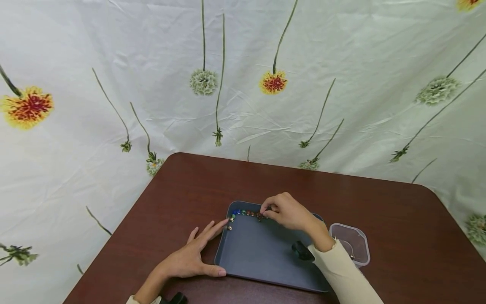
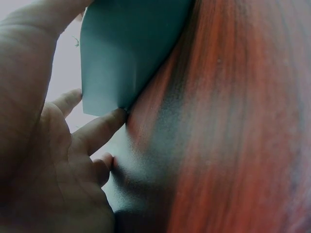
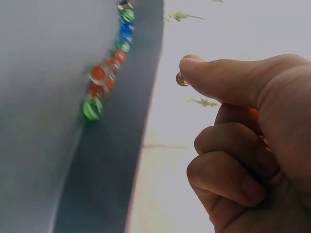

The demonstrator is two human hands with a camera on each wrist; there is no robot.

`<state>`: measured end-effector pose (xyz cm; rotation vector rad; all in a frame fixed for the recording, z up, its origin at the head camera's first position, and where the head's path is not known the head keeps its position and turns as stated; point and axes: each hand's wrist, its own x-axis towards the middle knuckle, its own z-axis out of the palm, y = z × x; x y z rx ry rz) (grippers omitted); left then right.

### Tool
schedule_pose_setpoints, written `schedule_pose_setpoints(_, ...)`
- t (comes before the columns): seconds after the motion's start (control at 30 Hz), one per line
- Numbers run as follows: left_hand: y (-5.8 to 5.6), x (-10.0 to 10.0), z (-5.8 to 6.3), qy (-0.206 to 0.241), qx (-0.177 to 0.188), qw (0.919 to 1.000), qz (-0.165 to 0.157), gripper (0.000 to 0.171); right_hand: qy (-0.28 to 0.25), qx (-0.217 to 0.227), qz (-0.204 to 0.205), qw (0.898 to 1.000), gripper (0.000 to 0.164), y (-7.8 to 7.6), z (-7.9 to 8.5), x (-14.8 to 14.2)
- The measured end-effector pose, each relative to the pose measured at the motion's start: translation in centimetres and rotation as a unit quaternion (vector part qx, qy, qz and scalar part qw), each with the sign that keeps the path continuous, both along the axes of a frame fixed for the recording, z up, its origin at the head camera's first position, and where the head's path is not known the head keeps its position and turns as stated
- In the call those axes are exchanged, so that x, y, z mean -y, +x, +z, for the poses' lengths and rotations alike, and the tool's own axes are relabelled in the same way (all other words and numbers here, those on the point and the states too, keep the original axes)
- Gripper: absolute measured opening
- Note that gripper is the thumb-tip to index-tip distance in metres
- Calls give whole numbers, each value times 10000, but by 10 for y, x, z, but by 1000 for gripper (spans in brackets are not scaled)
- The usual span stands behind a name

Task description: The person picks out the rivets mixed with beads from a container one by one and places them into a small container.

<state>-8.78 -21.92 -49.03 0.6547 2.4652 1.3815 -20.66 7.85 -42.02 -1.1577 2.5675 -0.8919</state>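
Note:
A dark grey tray [image 1: 262, 253] lies on the table, with a row of coloured glass marbles [image 1: 244, 212] along its far edge. Green, blue and orange marbles [image 3: 98, 75] show in the right wrist view, some bunched together. My right hand [image 1: 290, 213] is above the far edge of the tray and pinches a small marble [image 3: 182, 79] at the thumb tip; its other fingers are curled in. Spread along the tray's left side is my left hand [image 1: 190, 257], fingers extended. Its fingertips touch the tray rim [image 2: 104, 109] in the left wrist view, and the thumb lies by the near left corner.
A clear plastic container [image 1: 351, 242] stands just right of the tray, partly behind the right forearm. The brown table [image 1: 212, 181] reaches back to a white flower-print cloth [image 1: 243, 105].

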Motion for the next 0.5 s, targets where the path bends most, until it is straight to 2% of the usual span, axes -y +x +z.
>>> schedule_pose_setpoints(0.13, 0, 0, 0, 19, 17, 10000, -17, 106, -79, -87, -256, 9996, 13, 1, 5, -14)
schedule_pose_setpoints(0.5, -1, -1, -1, 21, 48, 10000, -35, 106, -11, -337, -507, 9981, 11, 11, 11, -46)
